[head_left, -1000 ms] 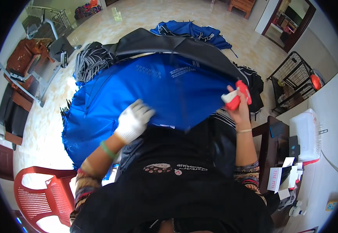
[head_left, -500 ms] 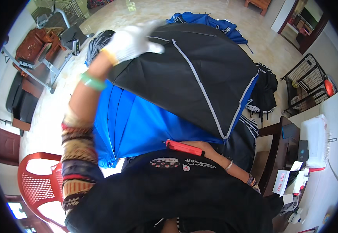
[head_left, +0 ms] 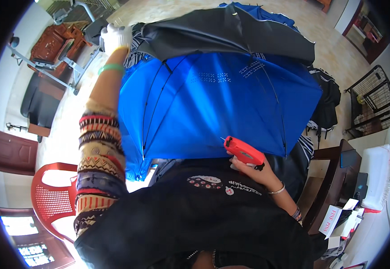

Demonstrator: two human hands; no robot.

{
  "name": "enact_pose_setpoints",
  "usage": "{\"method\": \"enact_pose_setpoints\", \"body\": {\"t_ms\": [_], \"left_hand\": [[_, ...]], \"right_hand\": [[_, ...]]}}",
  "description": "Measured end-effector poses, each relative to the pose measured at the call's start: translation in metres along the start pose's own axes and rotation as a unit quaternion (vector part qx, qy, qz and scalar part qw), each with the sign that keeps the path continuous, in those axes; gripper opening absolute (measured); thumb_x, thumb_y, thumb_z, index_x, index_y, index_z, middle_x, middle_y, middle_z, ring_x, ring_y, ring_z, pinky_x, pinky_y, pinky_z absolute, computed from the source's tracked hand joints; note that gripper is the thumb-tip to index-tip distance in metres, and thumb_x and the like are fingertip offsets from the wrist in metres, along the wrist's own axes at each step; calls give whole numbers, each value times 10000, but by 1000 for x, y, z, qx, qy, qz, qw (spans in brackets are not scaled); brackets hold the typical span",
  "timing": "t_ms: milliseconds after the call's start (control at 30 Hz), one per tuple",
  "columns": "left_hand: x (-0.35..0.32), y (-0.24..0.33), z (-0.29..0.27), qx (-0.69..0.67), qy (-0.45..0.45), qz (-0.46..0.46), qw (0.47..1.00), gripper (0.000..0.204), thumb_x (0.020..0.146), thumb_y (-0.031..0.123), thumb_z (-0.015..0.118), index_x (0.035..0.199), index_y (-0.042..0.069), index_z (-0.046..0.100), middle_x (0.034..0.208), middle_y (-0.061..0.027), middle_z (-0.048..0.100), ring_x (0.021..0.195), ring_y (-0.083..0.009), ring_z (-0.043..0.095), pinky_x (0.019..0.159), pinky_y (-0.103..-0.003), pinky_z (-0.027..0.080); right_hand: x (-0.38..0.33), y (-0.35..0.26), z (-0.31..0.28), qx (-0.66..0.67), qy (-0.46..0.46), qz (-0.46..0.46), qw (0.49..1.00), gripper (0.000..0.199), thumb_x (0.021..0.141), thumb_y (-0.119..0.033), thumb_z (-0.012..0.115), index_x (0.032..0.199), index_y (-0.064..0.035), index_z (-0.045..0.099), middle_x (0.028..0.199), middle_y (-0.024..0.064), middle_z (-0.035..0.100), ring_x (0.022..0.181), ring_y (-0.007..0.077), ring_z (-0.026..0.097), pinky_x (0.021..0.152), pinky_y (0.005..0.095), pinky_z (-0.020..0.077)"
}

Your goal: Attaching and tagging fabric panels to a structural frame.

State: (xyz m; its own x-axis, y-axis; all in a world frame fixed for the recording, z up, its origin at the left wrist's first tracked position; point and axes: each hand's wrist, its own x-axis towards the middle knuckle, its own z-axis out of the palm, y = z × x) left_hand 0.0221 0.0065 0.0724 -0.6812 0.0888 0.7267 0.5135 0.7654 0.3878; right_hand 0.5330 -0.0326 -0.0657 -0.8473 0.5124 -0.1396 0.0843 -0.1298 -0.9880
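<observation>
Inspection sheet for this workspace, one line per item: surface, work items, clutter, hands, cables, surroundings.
Surface: pale shiny floor; what supports the fabric is hidden.
Work items: blue fabric with thin dark ribs, spread open; black fabric along its far edge; red handheld tool, needle tip.
Clutter: black bundle right, open white box.
Hands: right hand grips the red tool; left hand, white-gloved, at upper left, contact unclear.
Cables: nothing clearly seen.
Surroundings: red plastic chair left, wire cage right.
</observation>
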Motion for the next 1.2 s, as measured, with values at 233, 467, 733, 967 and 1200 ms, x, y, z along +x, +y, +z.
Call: {"method": "enact_pose_setpoints", "body": {"t_ms": [233, 467, 733, 967, 1200], "left_hand": [[-62, -77, 15, -42, -788, 143, 597, 269, 922, 247, 530, 1136, 111, 619, 805, -83, 656, 681, -215, 637, 557, -280, 482], [-122, -1, 13, -526, -657, -349, 413, 255, 944, 228, 530, 1064, 5, 563, 730, -7, 564, 497, -92, 487, 419, -221, 426], [-155, 11, 19, -434, -676, -311, 508, 206, 916, 212, 560, 975, 15, 573, 682, -31, 541, 450, -126, 460, 369, -254, 395], [-203, 9, 9, -408, -617, -291, 607, 176, 868, 199, 612, 910, 33, 577, 642, -59, 527, 443, -145, 457, 361, -276, 362], [-214, -15, 24, -426, -584, -341, 601, 175, 862, 203, 619, 910, 39, 581, 660, -66, 543, 457, -143, 464, 398, -276, 378]], "right_hand": [[3, -21, 14, 42, -27, 60, 997, 393, 872, -128, 666, 1233, -23, 553, 1052, 63, 644, 903, 115, 613, 801, 289, 521], [-13, -28, 3, 80, 12, 42, 996, 400, 908, -200, 620, 1246, -6, 531, 1018, 101, 661, 835, 149, 647, 731, 300, 544], [94, -102, -19, 270, -67, 107, 955, 381, 938, -237, 535, 1216, 20, 488, 973, 207, 646, 808, 275, 673, 735, 402, 568], [286, -11, -21, 341, 27, 50, 938, 352, 889, -132, 549, 1207, 8, 489, 1038, 232, 610, 851, 342, 659, 721, 474, 563], [292, 33, 1, 361, 29, 62, 930, 337, 879, -103, 538, 1188, 29, 512, 1022, 217, 630, 869, 326, 669, 743, 431, 566]]}}
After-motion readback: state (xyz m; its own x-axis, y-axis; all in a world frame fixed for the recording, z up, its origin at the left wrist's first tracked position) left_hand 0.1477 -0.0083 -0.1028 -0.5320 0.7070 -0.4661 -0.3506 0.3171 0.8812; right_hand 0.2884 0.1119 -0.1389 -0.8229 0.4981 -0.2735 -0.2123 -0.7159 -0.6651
